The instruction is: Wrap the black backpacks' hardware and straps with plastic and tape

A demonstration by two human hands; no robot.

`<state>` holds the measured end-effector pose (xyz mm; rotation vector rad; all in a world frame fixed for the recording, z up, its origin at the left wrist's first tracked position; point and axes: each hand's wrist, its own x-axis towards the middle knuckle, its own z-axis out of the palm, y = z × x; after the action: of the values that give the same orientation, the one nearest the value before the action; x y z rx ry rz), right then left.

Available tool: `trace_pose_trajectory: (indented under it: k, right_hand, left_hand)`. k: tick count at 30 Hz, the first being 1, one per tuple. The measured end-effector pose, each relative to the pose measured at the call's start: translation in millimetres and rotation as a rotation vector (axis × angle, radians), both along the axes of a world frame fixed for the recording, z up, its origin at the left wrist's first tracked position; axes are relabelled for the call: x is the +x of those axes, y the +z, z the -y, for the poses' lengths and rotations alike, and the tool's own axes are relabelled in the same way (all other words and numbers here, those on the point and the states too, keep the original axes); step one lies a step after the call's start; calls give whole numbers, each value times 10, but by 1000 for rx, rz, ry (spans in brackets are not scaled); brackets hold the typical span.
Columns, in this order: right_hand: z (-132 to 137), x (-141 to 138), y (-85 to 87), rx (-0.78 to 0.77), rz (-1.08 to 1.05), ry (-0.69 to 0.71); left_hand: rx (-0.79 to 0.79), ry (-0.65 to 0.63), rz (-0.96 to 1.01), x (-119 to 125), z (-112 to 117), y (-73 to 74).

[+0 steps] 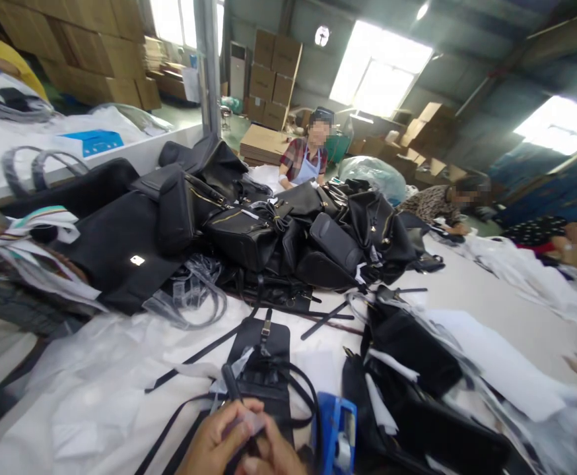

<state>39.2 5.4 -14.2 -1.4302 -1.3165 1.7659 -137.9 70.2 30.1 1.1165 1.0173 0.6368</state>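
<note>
At the bottom centre, my left hand (219, 435) is closed around a black strap (231, 382) whose end sticks up past the fingers. Close against it, my right hand (274, 450) pinches the same strap, with a small piece of pale translucent film (251, 422) between the fingers of both. Just beyond the hands lies a black bag (261, 333) with a buckle and thin straps trailing to both sides. A blue tape dispenser (337, 429) stands to the right of my right hand. The lower parts of both hands are cut off by the frame.
A heap of black bags (249, 231) covers the table's far side. More black bags (412, 382) lie at right, beside white sheets (496, 363). Plastic wrap (194, 290) lies left of centre. A person (305, 158) sits across the table; others work at the right and far left.
</note>
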Motion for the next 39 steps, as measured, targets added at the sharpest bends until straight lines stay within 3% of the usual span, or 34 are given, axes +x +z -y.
trace_pose_trajectory:
  k: [3, 7, 10, 14, 21, 27, 31, 39]
  right_hand:
    - [19, -119, 69, 55, -59, -167]
    - [40, 114, 398, 126, 255, -408]
    - [53, 343, 678, 144, 317, -273]
    - [59, 422, 893, 338, 381, -5]
    - [148, 461, 872, 429, 518, 89]
    - [211, 454, 872, 433, 535, 30]
    - [229, 424, 907, 425, 561, 13]
    - [296, 391, 974, 379, 626, 71]
  left_hand:
    - [51, -73, -28, 57, 90, -4]
    - [58, -114, -57, -93, 96, -34]
    - [50, -134, -74, -214, 90, -63]
    - [-17, -174, -28, -227, 117, -62]
    - [-73, -215, 6, -204, 139, -74]
    - [-53, -243, -60, -286, 148, 54]
    - [-68, -257, -58, -322, 150, 47]
    - [51, -321, -187, -354, 139, 124]
